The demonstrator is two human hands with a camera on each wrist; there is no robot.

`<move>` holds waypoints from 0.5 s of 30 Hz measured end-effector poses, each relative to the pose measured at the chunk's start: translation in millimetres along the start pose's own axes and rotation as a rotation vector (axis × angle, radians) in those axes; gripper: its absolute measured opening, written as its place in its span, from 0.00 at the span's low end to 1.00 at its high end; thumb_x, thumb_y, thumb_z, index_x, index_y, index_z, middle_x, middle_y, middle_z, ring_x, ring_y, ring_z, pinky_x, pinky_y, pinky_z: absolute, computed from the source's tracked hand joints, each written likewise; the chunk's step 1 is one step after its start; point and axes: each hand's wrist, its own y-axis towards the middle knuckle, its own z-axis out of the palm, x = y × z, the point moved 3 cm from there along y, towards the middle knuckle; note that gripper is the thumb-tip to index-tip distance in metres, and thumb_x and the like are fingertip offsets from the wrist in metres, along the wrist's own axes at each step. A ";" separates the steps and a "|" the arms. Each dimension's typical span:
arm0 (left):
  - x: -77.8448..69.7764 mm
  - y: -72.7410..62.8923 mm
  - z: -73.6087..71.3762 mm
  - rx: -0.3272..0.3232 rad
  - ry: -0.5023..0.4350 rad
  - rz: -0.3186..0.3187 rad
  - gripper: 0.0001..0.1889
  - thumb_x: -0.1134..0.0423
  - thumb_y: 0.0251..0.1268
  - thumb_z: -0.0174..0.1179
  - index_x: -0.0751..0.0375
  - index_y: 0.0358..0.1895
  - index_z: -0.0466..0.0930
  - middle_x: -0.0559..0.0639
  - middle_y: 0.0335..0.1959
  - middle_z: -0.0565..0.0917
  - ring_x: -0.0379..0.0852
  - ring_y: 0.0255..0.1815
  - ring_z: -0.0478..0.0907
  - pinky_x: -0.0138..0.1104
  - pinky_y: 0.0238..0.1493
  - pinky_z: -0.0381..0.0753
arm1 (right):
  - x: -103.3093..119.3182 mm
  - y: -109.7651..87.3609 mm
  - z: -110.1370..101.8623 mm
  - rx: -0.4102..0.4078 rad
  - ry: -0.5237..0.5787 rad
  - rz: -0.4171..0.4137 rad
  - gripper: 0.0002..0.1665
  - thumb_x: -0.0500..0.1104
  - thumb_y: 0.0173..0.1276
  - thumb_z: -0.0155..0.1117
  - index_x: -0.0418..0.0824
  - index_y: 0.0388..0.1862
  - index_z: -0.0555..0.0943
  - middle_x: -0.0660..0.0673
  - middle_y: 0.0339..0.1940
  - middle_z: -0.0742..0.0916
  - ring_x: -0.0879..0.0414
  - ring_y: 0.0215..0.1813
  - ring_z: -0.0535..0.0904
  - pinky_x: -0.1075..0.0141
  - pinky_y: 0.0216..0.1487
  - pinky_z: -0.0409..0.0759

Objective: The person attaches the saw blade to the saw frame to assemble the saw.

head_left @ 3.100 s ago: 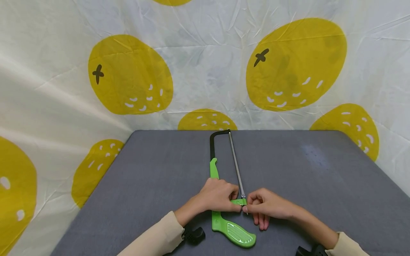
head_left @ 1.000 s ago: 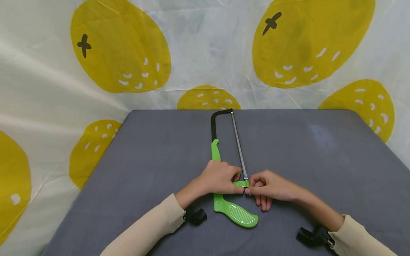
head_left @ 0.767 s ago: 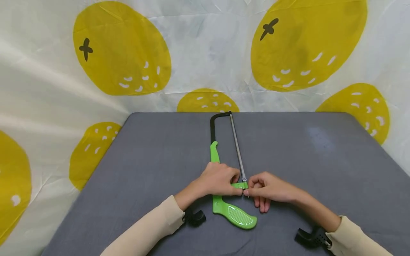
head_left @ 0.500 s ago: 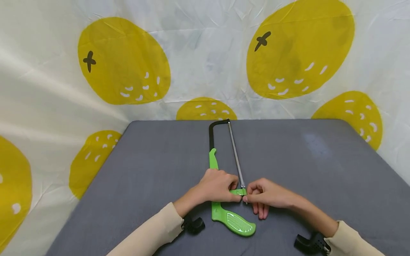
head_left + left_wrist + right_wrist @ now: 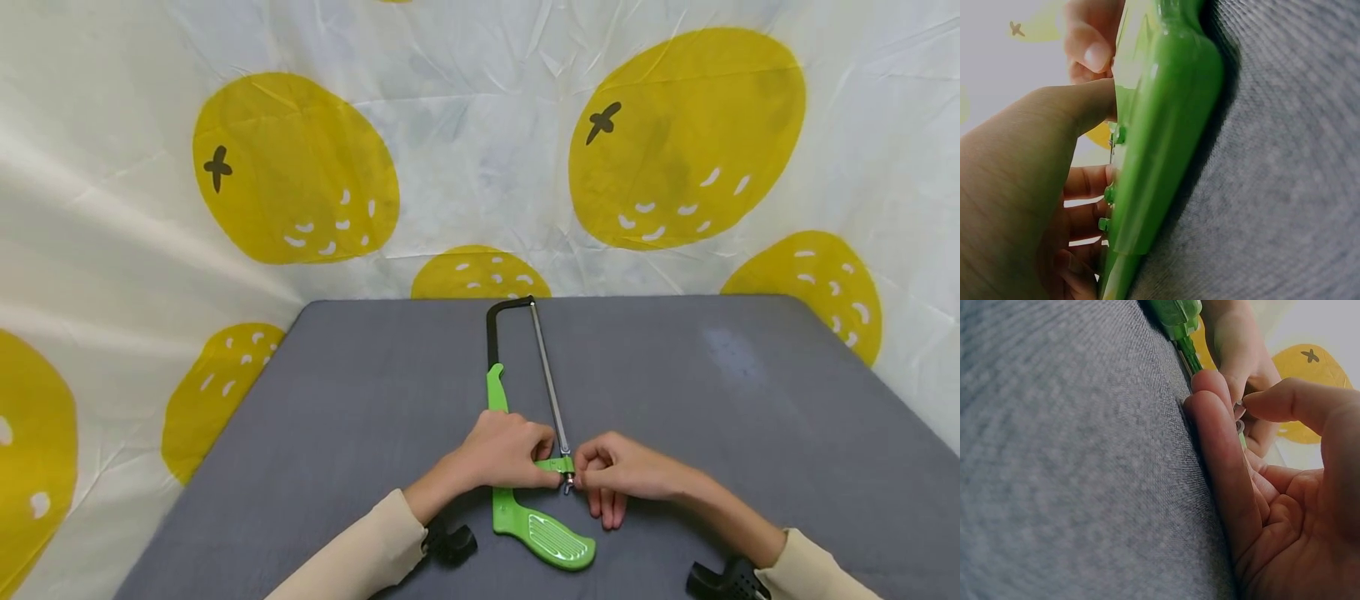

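Observation:
A hacksaw [image 5: 497,390] with a green handle and black front frame lies flat on the grey cloth, its blade [image 5: 550,379] to the right. My left hand [image 5: 502,450] grips the green frame above the handle, thumb and fingers around the short green blade holder [image 5: 557,465]. From the right, my right hand [image 5: 630,471] pinches at the small metal wing nut [image 5: 567,487] at the blade's near end. In the right wrist view, my thumb meets the shiny metal piece [image 5: 1239,412], while the lower fingers rest along the cloth. Green bumps [image 5: 1109,194] show on the frame in the left wrist view.
Grey cloth [image 5: 360,400] covers the table, whose far edge lies just past the saw's tip. A white curtain [image 5: 480,158] with yellow fruit prints hangs behind and at the sides. Black wrist cameras [image 5: 452,546] sit by both cuffs.
The head view has shifted, so the saw and hands sit lower than half a second ago. My right fingers have turned slightly at the wing nut, which shows more now. The left hold is unchanged.

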 end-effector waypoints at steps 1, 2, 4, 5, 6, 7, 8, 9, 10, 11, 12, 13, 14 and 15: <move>0.7 0.3 0.1 0.002 -0.002 0.000 0.19 0.34 0.57 0.66 0.38 0.22 0.71 0.33 0.13 0.69 0.34 0.13 0.65 0.33 0.16 0.59 | -0.2 0.5 -0.4 0.001 0.001 -0.002 0.11 0.32 0.72 0.52 0.22 0.39 0.77 0.48 0.20 0.86 0.61 0.20 0.86 0.58 0.22 0.85; 1.3 0.4 0.0 0.004 -0.005 0.000 0.19 0.34 0.57 0.66 0.38 0.22 0.71 0.33 0.13 0.69 0.34 0.13 0.66 0.33 0.16 0.59 | -0.5 1.1 -0.7 0.002 0.001 -0.005 0.11 0.32 0.71 0.52 0.22 0.39 0.77 0.48 0.20 0.86 0.61 0.20 0.86 0.59 0.22 0.85; 2.4 0.8 0.4 0.006 -0.009 0.002 0.19 0.34 0.57 0.66 0.38 0.22 0.71 0.33 0.13 0.70 0.34 0.13 0.66 0.33 0.16 0.59 | -0.9 2.1 -0.9 0.005 0.003 -0.007 0.10 0.31 0.71 0.52 0.22 0.38 0.76 0.48 0.20 0.86 0.61 0.20 0.86 0.60 0.22 0.85; 2.9 0.9 0.4 0.005 -0.011 0.003 0.19 0.35 0.57 0.66 0.38 0.22 0.71 0.33 0.13 0.70 0.34 0.13 0.66 0.33 0.16 0.59 | -0.9 2.5 -1.0 0.007 0.005 -0.007 0.10 0.31 0.71 0.53 0.21 0.38 0.76 0.48 0.20 0.86 0.61 0.20 0.86 0.60 0.22 0.85; 3.6 1.0 0.7 0.004 -0.012 0.006 0.19 0.35 0.57 0.66 0.38 0.22 0.71 0.33 0.13 0.70 0.34 0.13 0.66 0.33 0.16 0.59 | -1.0 3.0 -1.2 0.009 0.007 -0.011 0.10 0.31 0.71 0.53 0.21 0.38 0.76 0.46 0.20 0.86 0.61 0.20 0.86 0.60 0.22 0.85; 4.5 1.2 1.2 0.001 -0.013 0.008 0.19 0.35 0.57 0.66 0.38 0.22 0.72 0.33 0.13 0.70 0.34 0.14 0.66 0.33 0.16 0.59 | -0.9 3.5 -1.3 0.012 0.008 -0.014 0.10 0.31 0.71 0.54 0.21 0.38 0.76 0.44 0.20 0.86 0.61 0.20 0.86 0.59 0.22 0.85; 5.4 1.4 1.6 -0.001 -0.017 0.010 0.18 0.35 0.57 0.66 0.38 0.22 0.72 0.33 0.13 0.70 0.34 0.14 0.66 0.33 0.16 0.59 | -1.0 4.0 -1.6 0.015 0.007 -0.019 0.10 0.32 0.71 0.54 0.21 0.38 0.76 0.41 0.20 0.86 0.61 0.20 0.86 0.58 0.23 0.85; 6.3 1.6 2.0 -0.001 -0.021 0.012 0.18 0.35 0.58 0.66 0.37 0.22 0.72 0.33 0.13 0.70 0.34 0.14 0.66 0.33 0.15 0.59 | -1.0 4.5 -2.0 0.018 0.008 -0.021 0.10 0.32 0.71 0.55 0.21 0.38 0.76 0.38 0.21 0.86 0.60 0.20 0.86 0.56 0.23 0.85; 7.1 1.7 2.1 -0.002 -0.025 0.014 0.18 0.35 0.58 0.66 0.37 0.22 0.72 0.33 0.13 0.70 0.34 0.14 0.66 0.33 0.15 0.59 | -1.0 5.0 -2.3 0.021 0.008 -0.025 0.10 0.32 0.71 0.55 0.21 0.38 0.76 0.35 0.21 0.86 0.60 0.21 0.86 0.55 0.23 0.85; 7.7 1.9 2.0 -0.004 -0.027 0.015 0.18 0.36 0.59 0.66 0.37 0.22 0.72 0.33 0.13 0.70 0.34 0.14 0.66 0.33 0.15 0.59 | -1.2 5.5 -2.8 0.024 0.007 -0.029 0.10 0.32 0.72 0.56 0.21 0.39 0.77 0.32 0.22 0.86 0.60 0.21 0.86 0.53 0.23 0.85; 8.2 2.2 2.0 -0.004 -0.030 0.015 0.18 0.36 0.59 0.66 0.37 0.22 0.72 0.33 0.13 0.70 0.34 0.14 0.66 0.33 0.15 0.59 | -1.4 6.0 -3.2 0.027 0.008 -0.032 0.10 0.32 0.72 0.56 0.22 0.39 0.77 0.30 0.22 0.86 0.60 0.21 0.86 0.52 0.23 0.85; 8.6 2.4 1.7 -0.003 -0.032 0.014 0.18 0.36 0.59 0.66 0.37 0.23 0.72 0.33 0.13 0.70 0.34 0.14 0.66 0.33 0.15 0.59 | -1.4 6.4 -3.6 0.029 0.008 -0.034 0.10 0.32 0.72 0.56 0.21 0.39 0.76 0.28 0.23 0.85 0.60 0.21 0.86 0.51 0.23 0.85; 8.8 2.5 1.2 -0.001 -0.035 0.013 0.18 0.36 0.59 0.66 0.37 0.23 0.72 0.33 0.14 0.70 0.34 0.14 0.66 0.34 0.15 0.59 | -1.6 6.8 -4.0 0.029 0.008 -0.034 0.10 0.32 0.72 0.56 0.21 0.39 0.76 0.29 0.23 0.86 0.60 0.21 0.86 0.50 0.23 0.85; 8.9 2.6 0.8 0.000 -0.034 0.011 0.18 0.36 0.59 0.66 0.37 0.23 0.72 0.33 0.14 0.70 0.34 0.13 0.66 0.33 0.15 0.58 | -1.5 7.2 -4.3 0.029 0.010 -0.033 0.10 0.32 0.72 0.57 0.21 0.38 0.76 0.30 0.22 0.86 0.60 0.21 0.86 0.51 0.23 0.85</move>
